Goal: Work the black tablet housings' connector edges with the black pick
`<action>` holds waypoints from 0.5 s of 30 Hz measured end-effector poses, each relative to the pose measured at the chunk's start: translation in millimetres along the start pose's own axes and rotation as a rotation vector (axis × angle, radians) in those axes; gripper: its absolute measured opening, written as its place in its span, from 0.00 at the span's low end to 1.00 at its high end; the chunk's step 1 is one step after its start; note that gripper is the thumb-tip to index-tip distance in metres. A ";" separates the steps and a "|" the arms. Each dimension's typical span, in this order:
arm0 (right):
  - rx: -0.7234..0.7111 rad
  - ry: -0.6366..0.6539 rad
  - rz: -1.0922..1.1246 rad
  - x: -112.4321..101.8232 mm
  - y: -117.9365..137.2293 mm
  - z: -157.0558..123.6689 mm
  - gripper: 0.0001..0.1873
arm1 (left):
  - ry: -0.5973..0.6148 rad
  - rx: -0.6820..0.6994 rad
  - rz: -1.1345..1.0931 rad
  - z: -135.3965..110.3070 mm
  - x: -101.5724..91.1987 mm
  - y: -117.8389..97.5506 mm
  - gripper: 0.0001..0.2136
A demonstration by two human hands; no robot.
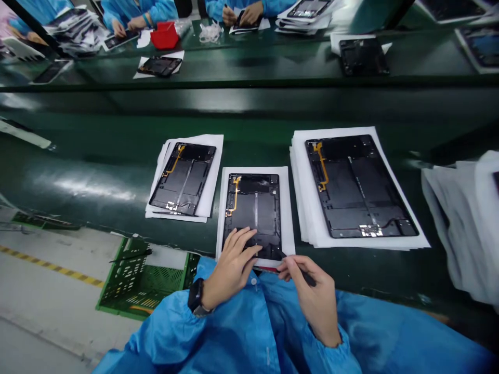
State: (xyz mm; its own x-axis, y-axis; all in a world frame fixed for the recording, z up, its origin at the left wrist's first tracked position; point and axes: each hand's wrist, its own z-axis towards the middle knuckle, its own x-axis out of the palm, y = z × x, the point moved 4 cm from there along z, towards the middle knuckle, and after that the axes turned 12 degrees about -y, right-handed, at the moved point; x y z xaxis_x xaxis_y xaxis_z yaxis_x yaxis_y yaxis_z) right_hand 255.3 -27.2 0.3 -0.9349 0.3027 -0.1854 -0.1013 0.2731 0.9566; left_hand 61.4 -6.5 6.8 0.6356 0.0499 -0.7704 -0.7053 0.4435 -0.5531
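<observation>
A black tablet back housing (245, 208) with an orange flex cable lies on a white sheet (287, 223) right in front of me. My left hand (236, 259) rests over its lower left part, fingers stretched out and spread. At the housing's lower right corner, my right hand (310, 291) grips a thin black pen-like tool (307, 278), whose tip reaches the corner. What kind of tool it is I cannot make out. Similar housings lie to either side: one on the left stack (183, 179), a larger-looking one on the right stack (360, 187).
A green crate (144, 283) stands on the floor at lower left. White sheets (460, 223) are piled at the right edge. Beyond the green bench, a raised shelf bears more housings (362, 56) and a red box (164, 35). Co-workers' hands (249, 14) work at the far side.
</observation>
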 end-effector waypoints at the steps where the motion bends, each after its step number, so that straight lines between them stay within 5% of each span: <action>1: -0.005 -0.005 -0.003 -0.9 0.6 -0.9 0.15 | -0.008 -0.034 -0.007 0.5 1.2 -1.8 0.14; 15: -0.103 -0.256 0.008 5.6 -10.1 -15.9 0.12 | -0.066 -0.161 -0.067 3.2 5.7 -5.5 0.09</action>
State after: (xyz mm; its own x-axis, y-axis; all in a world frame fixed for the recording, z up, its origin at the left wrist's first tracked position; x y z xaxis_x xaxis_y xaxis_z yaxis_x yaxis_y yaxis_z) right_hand 245.7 -42.8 -6.8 -0.8205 0.5295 -0.2157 -0.1401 0.1795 0.9737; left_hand 69.9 -5.8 6.4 0.6986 0.0857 -0.7104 -0.6982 0.2987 -0.6506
